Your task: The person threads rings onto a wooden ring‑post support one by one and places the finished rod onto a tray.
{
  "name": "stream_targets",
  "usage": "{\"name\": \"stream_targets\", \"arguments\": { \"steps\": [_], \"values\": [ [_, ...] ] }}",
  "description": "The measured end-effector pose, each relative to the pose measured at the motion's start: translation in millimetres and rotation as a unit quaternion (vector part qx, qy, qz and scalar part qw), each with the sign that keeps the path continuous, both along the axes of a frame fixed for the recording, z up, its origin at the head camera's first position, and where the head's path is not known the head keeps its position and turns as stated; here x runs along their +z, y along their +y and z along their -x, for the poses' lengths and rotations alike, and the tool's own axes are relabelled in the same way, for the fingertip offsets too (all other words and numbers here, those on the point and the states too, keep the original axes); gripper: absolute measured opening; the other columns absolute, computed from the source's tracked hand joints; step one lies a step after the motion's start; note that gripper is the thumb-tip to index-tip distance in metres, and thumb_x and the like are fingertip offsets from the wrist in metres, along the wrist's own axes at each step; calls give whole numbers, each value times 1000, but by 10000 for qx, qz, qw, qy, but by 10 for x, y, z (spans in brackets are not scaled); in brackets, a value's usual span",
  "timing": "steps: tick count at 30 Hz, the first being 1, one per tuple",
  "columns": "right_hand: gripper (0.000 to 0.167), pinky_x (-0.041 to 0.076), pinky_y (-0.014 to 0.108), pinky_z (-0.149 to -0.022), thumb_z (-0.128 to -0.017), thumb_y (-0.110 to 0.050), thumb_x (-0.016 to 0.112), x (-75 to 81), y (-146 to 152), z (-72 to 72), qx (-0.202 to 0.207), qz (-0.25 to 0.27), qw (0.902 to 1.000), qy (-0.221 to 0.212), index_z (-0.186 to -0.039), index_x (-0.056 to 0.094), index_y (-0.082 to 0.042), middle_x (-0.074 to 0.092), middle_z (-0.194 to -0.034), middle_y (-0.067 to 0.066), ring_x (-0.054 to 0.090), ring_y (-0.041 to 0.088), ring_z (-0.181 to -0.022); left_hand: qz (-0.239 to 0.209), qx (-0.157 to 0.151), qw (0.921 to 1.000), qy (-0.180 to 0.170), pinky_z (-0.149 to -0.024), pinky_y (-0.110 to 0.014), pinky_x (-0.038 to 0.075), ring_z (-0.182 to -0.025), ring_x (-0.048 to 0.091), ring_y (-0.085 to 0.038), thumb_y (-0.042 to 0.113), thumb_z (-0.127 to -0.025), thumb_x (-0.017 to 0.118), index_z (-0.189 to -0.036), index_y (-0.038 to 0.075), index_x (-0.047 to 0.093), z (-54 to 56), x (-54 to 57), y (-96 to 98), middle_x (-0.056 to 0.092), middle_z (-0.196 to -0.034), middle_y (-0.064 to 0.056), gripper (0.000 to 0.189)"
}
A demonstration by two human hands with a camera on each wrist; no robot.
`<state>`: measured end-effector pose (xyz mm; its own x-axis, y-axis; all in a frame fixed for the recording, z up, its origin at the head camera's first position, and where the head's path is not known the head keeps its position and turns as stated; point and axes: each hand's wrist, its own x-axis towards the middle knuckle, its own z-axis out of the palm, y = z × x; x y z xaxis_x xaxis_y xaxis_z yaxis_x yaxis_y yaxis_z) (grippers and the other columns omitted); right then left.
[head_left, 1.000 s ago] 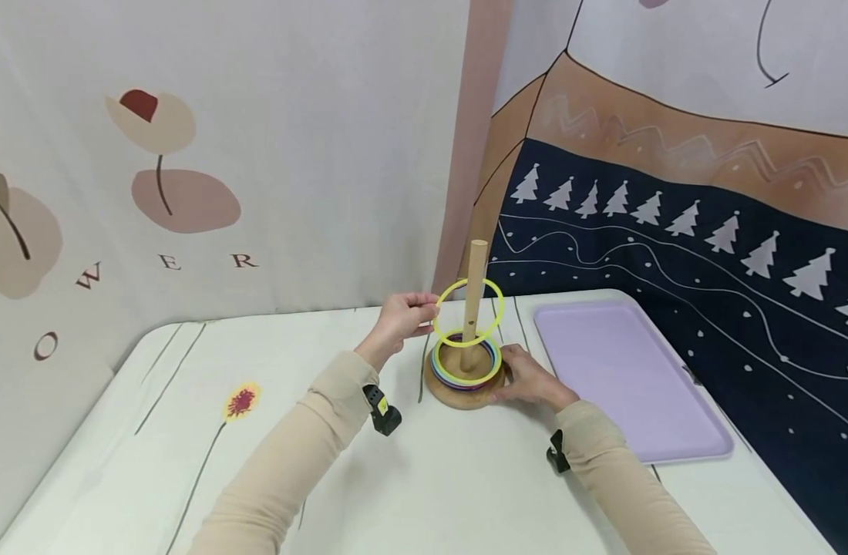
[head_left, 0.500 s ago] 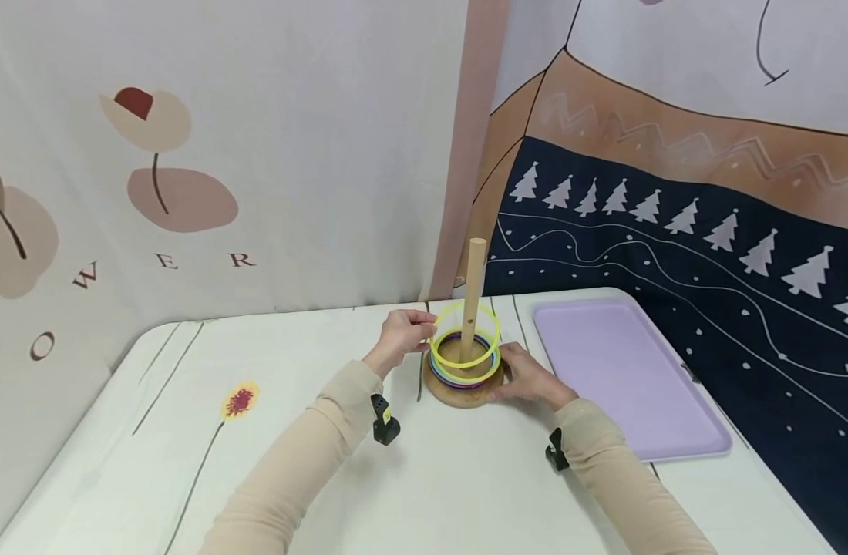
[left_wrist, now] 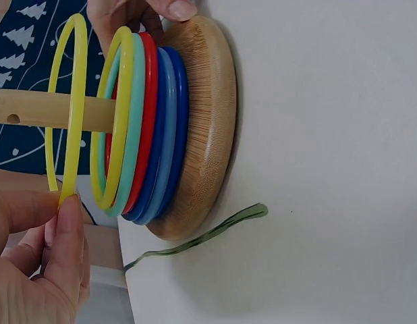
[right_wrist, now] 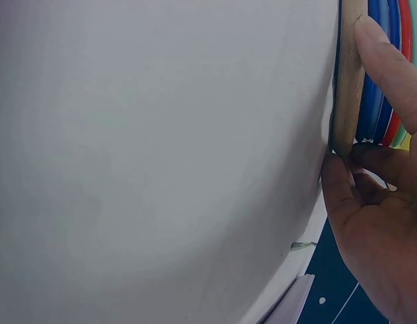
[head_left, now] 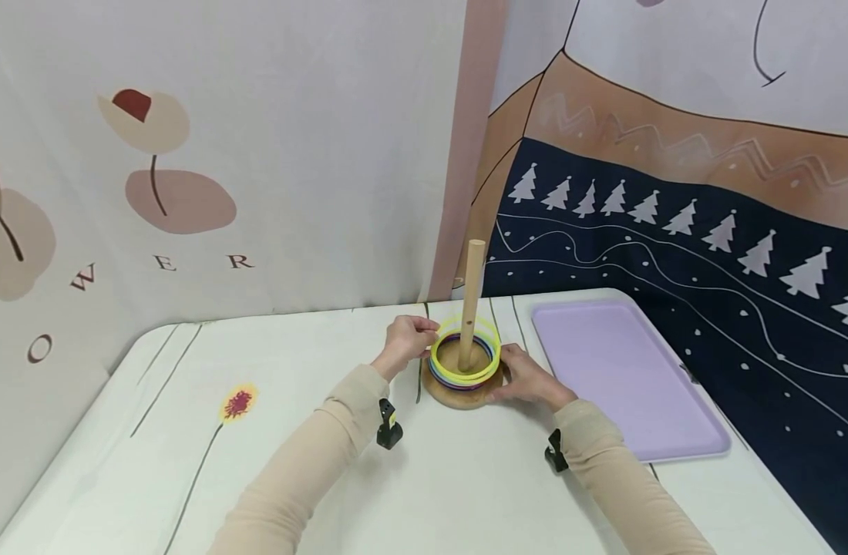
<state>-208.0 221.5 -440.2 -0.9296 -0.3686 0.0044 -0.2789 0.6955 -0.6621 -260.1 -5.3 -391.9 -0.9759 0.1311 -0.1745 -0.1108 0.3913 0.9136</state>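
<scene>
Between thumb and fingers my left hand (head_left: 405, 344) pinches a thin yellow ring (left_wrist: 76, 101), which is around the wooden pole (head_left: 472, 297) and tilted in the head view. In the left wrist view a gap shows between it and the stack below. That stack has a yellow ring (left_wrist: 121, 135) on top, then a turquoise ring (left_wrist: 135, 128), a red ring (left_wrist: 150, 94) and several blue rings (left_wrist: 169, 101). They surround the pole above the round wooden base (left_wrist: 212, 135). My right hand (head_left: 528, 377) holds the base's right edge, its thumb (right_wrist: 387, 64) along the rim.
A lilac tray (head_left: 625, 378) lies on the right side of the table, just beyond my right hand. A white cloth with printed flowers covers the table (head_left: 327, 347). Printed curtains (head_left: 327, 154) hang behind it, close to the back edge.
My left hand has moved down with the yellow ring, which has sunk along the pole toward the stack. The right hand has stayed at the base.
</scene>
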Motion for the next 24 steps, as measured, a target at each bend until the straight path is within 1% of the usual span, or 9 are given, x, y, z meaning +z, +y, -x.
{"name": "stream_targets", "arguments": {
  "steps": [3,5,9,11,18,24],
  "values": [
    [80,42,45,-95,-66,-14,85,-4,0,1,34,40,10000,14,-132,46,8,43,-125,26,41,34,-115,145,-25,9999,52,-59,-20,56,-77,64,-15,0,-86,60,-99,-1,70,-7,-2,23,68,-98,-13,16],
    [79,41,48,-97,-66,-14,84,-2,-2,0,59,47,10000,52,-132,47,8,43,-125,26,41,36,-116,264,-32,9996,82,-58,-20,55,-72,63,-13,-1,-86,60,-98,-1,70,-9,-7,38,69,-96,-13,16],
    [79,37,53,-102,-66,-15,85,0,-2,7,84,22,9999,110,-132,47,7,43,-126,27,39,39,-119,507,-19,9987,107,-55,-18,53,-57,55,-7,0,-86,61,-97,1,71,2,-29,62,70,-93,-12,15],
    [80,36,53,-103,-66,-15,85,0,-3,7,59,40,9999,71,-132,46,7,43,-126,27,39,39,-120,582,1,9982,112,-52,-17,51,-54,52,-6,0,-85,61,-96,1,71,5,-38,69,70,-93,-12,14],
    [77,39,50,-100,-65,-16,86,7,-5,6,-10,13,10000,68,-129,49,7,44,-125,26,41,37,-117,725,13,9971,235,-50,-16,50,-54,53,-6,1,-85,62,-94,1,72,13,-71,88,71,-92,-12,13],
    [77,38,50,-101,-65,-16,85,6,1,1,-73,-12,10000,18,-129,49,6,43,-126,26,41,36,-117,799,-15,9963,322,-49,-15,49,-53,54,-5,1,-85,63,-94,1,72,24,-106,99,71,-92,-11,13]
  ]
}}
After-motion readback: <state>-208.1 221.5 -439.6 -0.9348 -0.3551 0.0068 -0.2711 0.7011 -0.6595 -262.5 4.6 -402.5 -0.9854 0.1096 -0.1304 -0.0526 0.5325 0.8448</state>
